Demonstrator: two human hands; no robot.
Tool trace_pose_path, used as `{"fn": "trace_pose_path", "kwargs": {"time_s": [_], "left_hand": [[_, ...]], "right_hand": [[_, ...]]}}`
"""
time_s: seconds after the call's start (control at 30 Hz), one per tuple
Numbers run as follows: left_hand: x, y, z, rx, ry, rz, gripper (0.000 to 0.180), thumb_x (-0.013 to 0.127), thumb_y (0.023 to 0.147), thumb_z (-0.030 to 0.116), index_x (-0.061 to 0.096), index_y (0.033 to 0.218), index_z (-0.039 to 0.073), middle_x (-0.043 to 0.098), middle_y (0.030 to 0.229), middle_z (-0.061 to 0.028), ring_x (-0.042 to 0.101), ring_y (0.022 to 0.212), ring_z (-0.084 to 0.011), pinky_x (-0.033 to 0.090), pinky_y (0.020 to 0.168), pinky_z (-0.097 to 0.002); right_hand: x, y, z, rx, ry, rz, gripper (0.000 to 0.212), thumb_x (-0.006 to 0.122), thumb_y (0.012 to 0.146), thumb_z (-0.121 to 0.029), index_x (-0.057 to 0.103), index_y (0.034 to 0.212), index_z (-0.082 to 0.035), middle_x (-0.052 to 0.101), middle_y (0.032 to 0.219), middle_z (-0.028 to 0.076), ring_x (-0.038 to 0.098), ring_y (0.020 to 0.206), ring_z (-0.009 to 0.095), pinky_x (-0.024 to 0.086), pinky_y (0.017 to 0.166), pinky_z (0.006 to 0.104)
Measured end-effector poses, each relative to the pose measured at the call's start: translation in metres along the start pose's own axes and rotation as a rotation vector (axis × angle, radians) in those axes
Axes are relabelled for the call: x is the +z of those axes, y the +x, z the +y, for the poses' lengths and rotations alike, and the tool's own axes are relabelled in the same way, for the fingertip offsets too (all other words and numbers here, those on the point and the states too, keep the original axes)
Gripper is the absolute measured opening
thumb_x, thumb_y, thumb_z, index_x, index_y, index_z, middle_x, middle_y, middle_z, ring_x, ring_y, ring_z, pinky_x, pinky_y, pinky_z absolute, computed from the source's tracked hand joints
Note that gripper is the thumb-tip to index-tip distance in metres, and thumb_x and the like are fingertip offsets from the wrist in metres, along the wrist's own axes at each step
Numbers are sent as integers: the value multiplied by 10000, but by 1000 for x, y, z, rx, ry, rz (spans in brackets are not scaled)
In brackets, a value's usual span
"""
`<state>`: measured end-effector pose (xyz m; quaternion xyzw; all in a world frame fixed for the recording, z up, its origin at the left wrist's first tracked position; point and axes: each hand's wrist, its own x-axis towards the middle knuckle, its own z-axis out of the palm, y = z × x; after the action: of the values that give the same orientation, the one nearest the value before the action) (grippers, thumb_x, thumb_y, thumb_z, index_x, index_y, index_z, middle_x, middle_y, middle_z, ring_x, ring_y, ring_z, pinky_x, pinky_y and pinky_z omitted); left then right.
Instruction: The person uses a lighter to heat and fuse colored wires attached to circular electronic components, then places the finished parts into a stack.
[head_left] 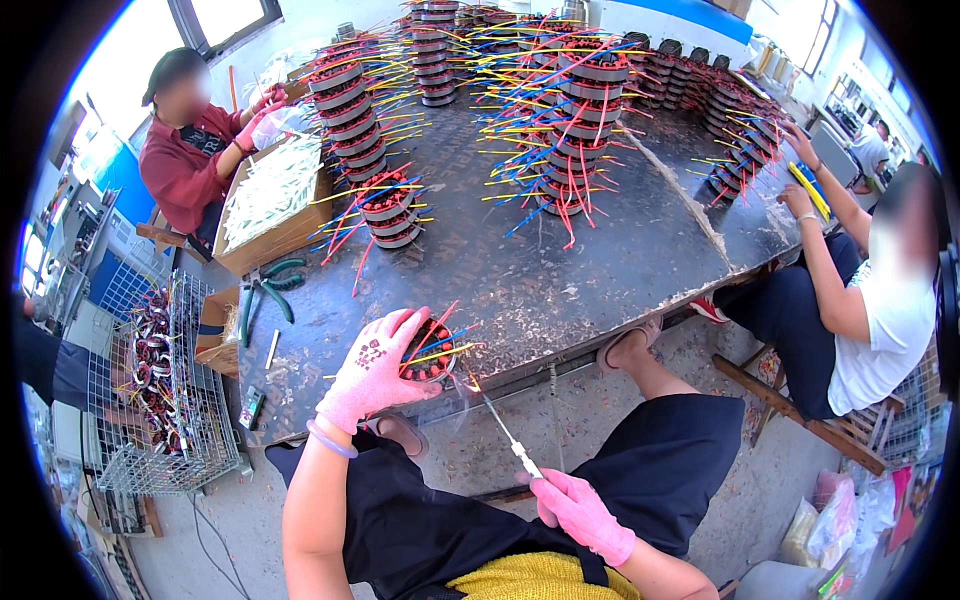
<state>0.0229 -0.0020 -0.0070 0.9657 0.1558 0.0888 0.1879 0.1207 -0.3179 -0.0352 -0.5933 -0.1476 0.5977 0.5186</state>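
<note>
Dark-printed pink left glove [362,385], red, blue and yellow wires [448,351], lilac wristband [333,444], yellow top [540,578], black clothing [665,455]

A pink-gloved left hand [372,372] grips a wired ring [429,358]; at the ring's five o'clock, the right hand [578,510] holds a slim tool [522,456]. I spot pliers [280,302] at ten, stacked rings [585,130] at one.

Left hand [372,370], pink-gloved: at 8 o'clock, fingers curved toward 1, thumb spread toward 3; left forearm [318,510], bare, pointing toward 12. Right hand [582,515], pink-gloved: at 5 o'clock, fingers gripping; right forearm [662,574], bare, angled toward 10.
</note>
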Motion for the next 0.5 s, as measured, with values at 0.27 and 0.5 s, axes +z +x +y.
{"fn": "trace_pose_path", "kwargs": {"time_s": [0.27,0.5], "left_hand": [[2,0,-3,18,-7,7,988,862,583,332,427,1418,29,479,1362,-187,482,1230,-379,386,1051,-432],[2,1,-1,10,-14,1,978,859,594,333,427,1420,36,477,1365,-186,475,1241,-376,378,1061,-434]], "right_hand": [[-1,4,5,-13,-28,-5,354,486,1028,-268,601,1251,-19,469,684,-61,417,598,38,345,547,217],[-1,2,-1,-6,-44,1,358,490,1025,-275,602,1248,-18,469,681,-61,418,594,40,341,542,219]]}}
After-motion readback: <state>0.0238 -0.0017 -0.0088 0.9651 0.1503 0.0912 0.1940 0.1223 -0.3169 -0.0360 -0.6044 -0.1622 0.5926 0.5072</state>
